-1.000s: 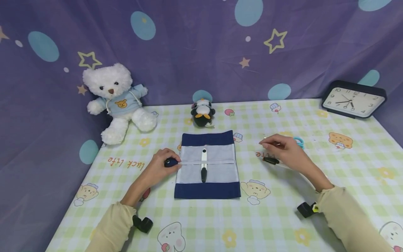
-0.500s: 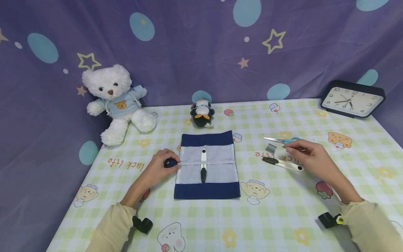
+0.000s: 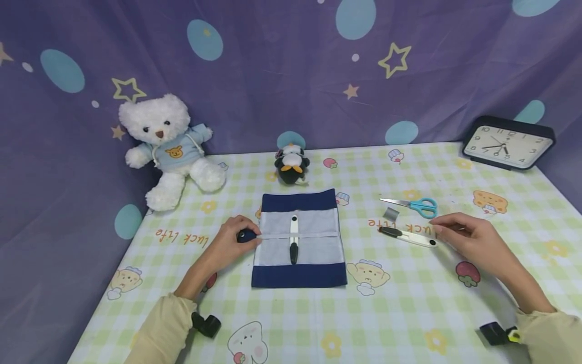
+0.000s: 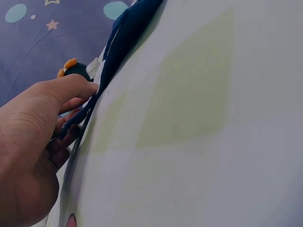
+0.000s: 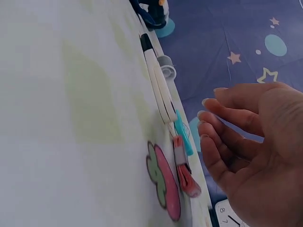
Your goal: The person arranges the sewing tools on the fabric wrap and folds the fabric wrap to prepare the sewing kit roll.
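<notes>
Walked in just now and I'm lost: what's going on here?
A person's left hand pinches the navy tab at the side of an open fabric case, on which a white tool lies. The right hand holds nothing; near it lie teal-handled scissors, a grey spool, another white tool and a red bundle.

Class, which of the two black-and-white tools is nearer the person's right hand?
The tool on the tablecloth, its white end toward the right hand; the other tool lies on the navy-edged case.
</notes>
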`<state>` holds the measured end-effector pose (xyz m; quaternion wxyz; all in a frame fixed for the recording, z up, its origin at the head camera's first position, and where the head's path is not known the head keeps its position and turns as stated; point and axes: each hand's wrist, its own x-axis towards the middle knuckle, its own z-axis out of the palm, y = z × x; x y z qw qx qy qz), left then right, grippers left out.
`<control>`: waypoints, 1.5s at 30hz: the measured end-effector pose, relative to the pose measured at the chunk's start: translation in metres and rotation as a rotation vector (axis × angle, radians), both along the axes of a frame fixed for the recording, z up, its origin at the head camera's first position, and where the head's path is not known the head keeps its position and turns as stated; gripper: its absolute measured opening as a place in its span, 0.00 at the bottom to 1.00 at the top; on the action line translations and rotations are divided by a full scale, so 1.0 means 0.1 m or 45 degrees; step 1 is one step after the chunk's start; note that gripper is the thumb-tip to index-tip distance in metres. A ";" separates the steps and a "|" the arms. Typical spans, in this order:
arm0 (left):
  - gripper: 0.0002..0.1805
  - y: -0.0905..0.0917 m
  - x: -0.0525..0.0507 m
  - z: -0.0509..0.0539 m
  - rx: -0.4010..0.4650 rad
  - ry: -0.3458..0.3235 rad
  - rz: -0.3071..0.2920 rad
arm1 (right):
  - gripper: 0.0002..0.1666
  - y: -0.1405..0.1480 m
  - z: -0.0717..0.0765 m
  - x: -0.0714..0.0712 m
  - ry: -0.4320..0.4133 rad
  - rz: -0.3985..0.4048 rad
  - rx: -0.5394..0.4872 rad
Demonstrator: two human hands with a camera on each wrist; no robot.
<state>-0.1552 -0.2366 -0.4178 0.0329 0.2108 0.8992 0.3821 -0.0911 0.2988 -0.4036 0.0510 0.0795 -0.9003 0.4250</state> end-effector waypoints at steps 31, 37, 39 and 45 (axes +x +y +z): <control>0.06 -0.01 -0.01 -0.01 -0.002 0.015 0.005 | 0.10 -0.06 -0.14 0.06 0.066 0.015 0.397; 0.06 -0.01 -0.01 -0.01 -0.001 0.014 0.004 | 0.09 -0.06 -0.13 0.06 0.071 0.021 0.372; 0.06 -0.01 -0.01 -0.01 -0.003 0.011 0.006 | 0.08 -0.07 -0.13 0.07 0.062 0.019 0.353; 0.06 -0.01 -0.01 -0.01 -0.006 0.007 0.012 | 0.08 -0.07 -0.10 0.11 -0.032 -0.016 0.249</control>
